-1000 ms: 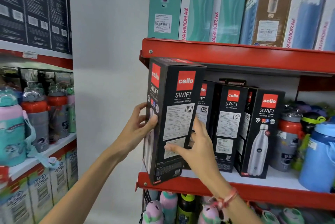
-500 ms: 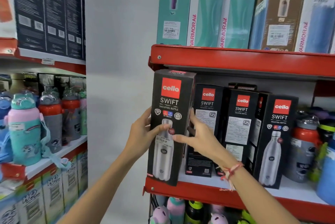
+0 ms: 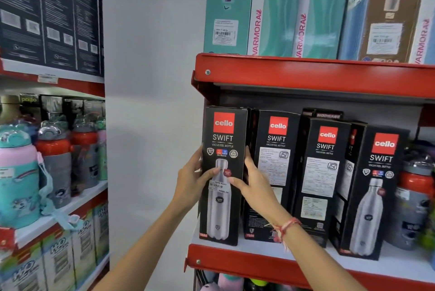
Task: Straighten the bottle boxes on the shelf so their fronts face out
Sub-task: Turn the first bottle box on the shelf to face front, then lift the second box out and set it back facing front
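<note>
We clamp the leftmost box [image 3: 222, 173] mid-height, left hand [image 3: 190, 182] and right hand [image 3: 253, 184] pressed on opposite edges; stiff card, likely top-heavy (smooth finish, may slip).

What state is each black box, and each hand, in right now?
Leftmost box: upright on the shelf, bottle picture facing out, held on both sides.
Second box: upright, printed text panel facing out.
Third box: upright, text panel facing out.
Rightmost box: upright, bottle picture out, turned slightly.
Left hand: grip on the leftmost box's left edge.
Right hand: grip on its right edge.
</note>
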A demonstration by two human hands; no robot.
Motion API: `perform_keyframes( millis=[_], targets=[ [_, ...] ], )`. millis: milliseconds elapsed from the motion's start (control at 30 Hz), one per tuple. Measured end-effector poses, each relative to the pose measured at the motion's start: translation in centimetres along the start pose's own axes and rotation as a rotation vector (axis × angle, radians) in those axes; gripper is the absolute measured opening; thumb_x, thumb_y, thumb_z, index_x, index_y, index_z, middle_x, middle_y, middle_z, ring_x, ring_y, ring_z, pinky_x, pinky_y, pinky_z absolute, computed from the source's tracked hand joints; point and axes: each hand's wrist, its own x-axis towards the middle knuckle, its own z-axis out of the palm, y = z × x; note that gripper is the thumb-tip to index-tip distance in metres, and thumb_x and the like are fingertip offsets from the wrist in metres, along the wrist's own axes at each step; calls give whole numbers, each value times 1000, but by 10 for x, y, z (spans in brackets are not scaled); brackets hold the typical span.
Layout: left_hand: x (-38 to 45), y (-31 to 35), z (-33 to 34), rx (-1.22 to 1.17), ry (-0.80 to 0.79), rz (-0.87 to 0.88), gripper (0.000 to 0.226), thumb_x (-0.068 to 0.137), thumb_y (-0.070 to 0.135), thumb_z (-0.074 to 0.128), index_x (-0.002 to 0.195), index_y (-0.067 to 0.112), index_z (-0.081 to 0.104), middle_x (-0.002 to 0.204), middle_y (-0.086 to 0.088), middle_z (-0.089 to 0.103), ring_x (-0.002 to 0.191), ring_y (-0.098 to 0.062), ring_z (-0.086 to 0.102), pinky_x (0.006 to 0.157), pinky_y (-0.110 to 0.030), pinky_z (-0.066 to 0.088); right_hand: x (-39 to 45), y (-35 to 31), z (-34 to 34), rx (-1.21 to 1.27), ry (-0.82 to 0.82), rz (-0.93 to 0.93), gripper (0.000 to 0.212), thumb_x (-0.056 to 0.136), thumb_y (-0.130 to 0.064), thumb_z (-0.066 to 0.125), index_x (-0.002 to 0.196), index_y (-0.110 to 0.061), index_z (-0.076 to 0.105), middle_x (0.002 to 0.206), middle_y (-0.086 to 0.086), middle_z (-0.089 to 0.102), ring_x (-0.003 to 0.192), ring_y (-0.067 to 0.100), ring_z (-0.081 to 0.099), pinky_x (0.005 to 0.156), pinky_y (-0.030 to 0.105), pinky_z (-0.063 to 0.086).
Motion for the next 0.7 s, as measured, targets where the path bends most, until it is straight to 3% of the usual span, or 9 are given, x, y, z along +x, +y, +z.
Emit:
perform_keyframes(
  millis=[100,167,267,333,433,500,600,700],
  targets=[
    [0,-5,5,22,9,13,67,85,16,68,137,42,35,117,12,64,106,6,62,85,-26,58,-1,7,3,26,37,-8,86,92,-18,62,152,-35,2,140,-3,54,128,11,49,109,32,38],
    [1,-6,7,24,12,2,69,86,15,68,143,34,34,121,6,64,112,-5,62,90,-34,57,-2,9,5,-17,94,-9,83,91,-20,64,152,-31,10,131,-2,61,118,9,56,100,25,43],
    [0,-6,10,34,32,-28,67,86,17,68,142,31,35,126,-1,62,115,-19,62,91,-42,57,-8,13,6,-147,264,-42,68,87,-28,69,146,-19,36,109,2,73,96,12,69,82,15,51],
    [-3,-6,12,34,49,-49,67,86,18,68,142,31,35,131,-3,60,116,-23,62,92,-45,56,-14,15,3,-137,433,-90,47,86,-30,68,130,-15,59,102,1,76,86,7,71,77,7,51],
    [-7,-7,13,55,84,-57,69,84,18,70,142,29,35,136,-4,58,116,-20,60,95,-45,54,-18,22,-6,-250,728,-140,33,86,-28,68,116,-15,66,99,0,68,87,13,59,78,25,55],
    [-9,-7,15,98,111,-35,71,83,18,72,142,27,35,136,-2,57,117,-17,57,97,-43,53,-16,26,-9,-407,826,-26,60,79,-37,74,129,-10,54,111,10,56,98,23,46,86,35,45],
    [-12,-5,23,165,161,14,71,81,17,73,141,24,36,140,1,52,125,-17,52,98,-39,50,-12,26,-5,-476,746,224,114,62,-55,80,147,-4,25,134,21,42,111,32,38,89,43,41],
    [-15,-2,28,275,203,85,76,79,21,76,142,21,34,144,-3,42,127,-15,47,96,-32,46,-13,28,0,-360,615,341,129,61,-55,82,152,-8,3,143,23,34,120,37,36,90,48,43]
  ],
)
